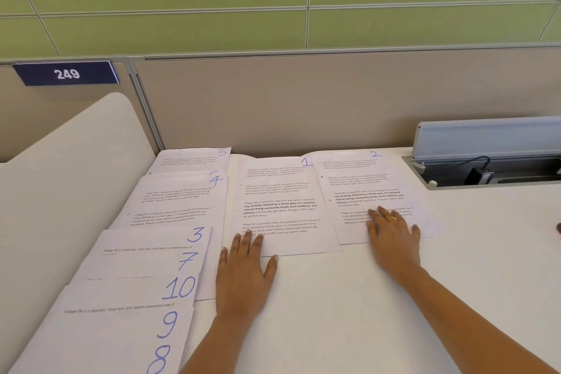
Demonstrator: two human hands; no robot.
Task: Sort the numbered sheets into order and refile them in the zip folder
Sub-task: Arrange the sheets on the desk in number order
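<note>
White paper sheets, each printed with short blocks of black text and marked in the top right corner with a large handwritten blue number, cover the left and middle of a smooth white desk (334, 313).

Far left, a column of overlapping sheets runs from the back of the desk toward the viewer. From back to front it shows sheet 5 (194, 158), sheet 4 (182, 191), sheet 3 (158, 240), sheet 7 (145, 264), sheet 10 (130, 291), sheet 9 (121, 328) and sheet 8 (106, 358). Each lies flat and thin, hiding most of the one behind. A further sheet seems to peek out behind sheet 4, but its number cannot be read.

Next comes the left hand (243, 273), spread flat with straight fingers and gripping nothing. Its fingertips press the lower left corner of sheet 1 (279, 191), which lies squarely in the middle.

Just right of it, sheet 2 (358, 179) sits slightly tilted, its left edge overlapping sheet 1. The right hand (394, 237), wearing a gold ring (393, 218), rests flat and open on its lower half, fingers straight, holding nothing.

Far right, a grey metal cable tray (485, 161) with a raised lid is set into the desk, with a black plug inside.

The sorting looks barely begun. Only sheets 1 and 2 are pulled out, still side by side rather than stacked, and the left column is out of order. Gathering the rest in sequence and refiling all remain. No zip folder can be made out.
</note>
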